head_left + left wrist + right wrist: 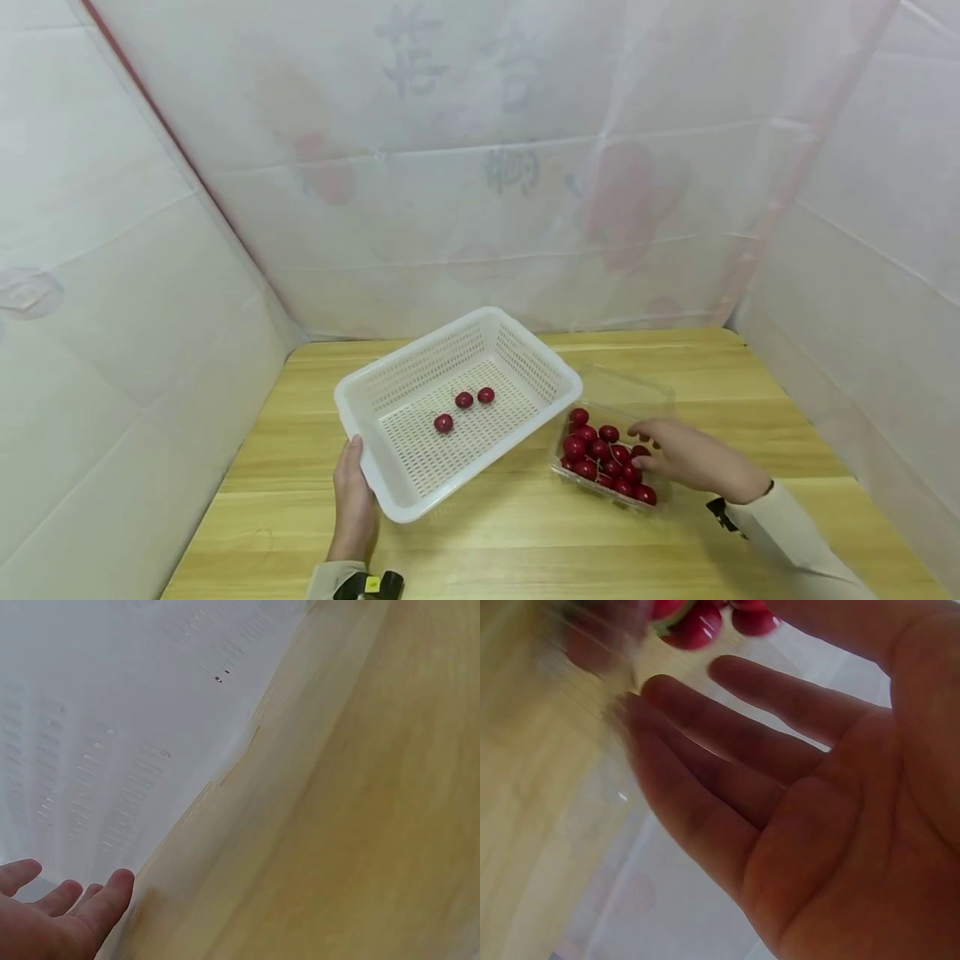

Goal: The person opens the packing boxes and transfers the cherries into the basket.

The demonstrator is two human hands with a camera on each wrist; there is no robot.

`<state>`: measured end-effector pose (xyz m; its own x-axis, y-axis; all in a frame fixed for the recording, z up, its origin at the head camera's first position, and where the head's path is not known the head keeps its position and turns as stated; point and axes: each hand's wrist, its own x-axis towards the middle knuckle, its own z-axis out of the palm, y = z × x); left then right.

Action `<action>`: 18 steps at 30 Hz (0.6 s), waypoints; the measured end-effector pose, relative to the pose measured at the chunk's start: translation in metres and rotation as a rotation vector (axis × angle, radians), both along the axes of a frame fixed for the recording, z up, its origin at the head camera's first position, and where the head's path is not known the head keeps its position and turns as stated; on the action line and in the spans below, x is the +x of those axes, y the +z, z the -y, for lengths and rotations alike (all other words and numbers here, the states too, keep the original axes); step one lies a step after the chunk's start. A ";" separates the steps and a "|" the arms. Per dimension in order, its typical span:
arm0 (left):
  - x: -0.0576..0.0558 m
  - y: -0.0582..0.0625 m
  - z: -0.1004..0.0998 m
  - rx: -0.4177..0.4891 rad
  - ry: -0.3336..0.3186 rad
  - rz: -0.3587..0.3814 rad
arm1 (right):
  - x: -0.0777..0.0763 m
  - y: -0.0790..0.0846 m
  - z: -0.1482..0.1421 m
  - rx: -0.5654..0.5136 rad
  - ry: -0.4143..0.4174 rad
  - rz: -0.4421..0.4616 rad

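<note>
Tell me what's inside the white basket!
Inside the basket, three red cherries lie on its holey bottom. The bits of bottom right under the cherries are covered, so I can't see those.

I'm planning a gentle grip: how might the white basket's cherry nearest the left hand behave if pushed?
The cherry would probably roll, being roundish and on the perforated floor of the white basket. Its glossy skin suggests it may slip. The floor's small holes might slow it slightly.
</note>
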<state>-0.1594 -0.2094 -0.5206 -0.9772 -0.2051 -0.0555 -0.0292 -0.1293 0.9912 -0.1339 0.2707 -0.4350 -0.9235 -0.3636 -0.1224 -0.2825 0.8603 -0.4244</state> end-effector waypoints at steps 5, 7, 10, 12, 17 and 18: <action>-0.001 -0.001 0.000 0.006 0.000 0.005 | 0.003 -0.010 0.004 0.027 -0.015 0.007; -0.003 -0.003 -0.001 0.007 -0.002 0.004 | 0.003 -0.015 0.005 0.046 -0.020 -0.011; -0.004 -0.004 -0.003 0.000 -0.009 0.003 | 0.002 -0.021 0.008 0.068 -0.019 -0.026; -0.004 -0.004 -0.003 -0.004 -0.015 0.002 | 0.002 -0.024 0.009 0.082 -0.014 -0.039; -0.001 -0.003 0.000 -0.004 -0.014 -0.005 | 0.001 -0.028 0.013 0.075 -0.008 -0.048; -0.001 -0.003 0.001 -0.006 -0.012 -0.006 | 0.000 -0.029 0.013 0.063 -0.015 -0.041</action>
<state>-0.1599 -0.2103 -0.5232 -0.9798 -0.1941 -0.0487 -0.0249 -0.1234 0.9920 -0.1336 0.2577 -0.4636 -0.9335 -0.3424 -0.1069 -0.2852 0.8892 -0.3576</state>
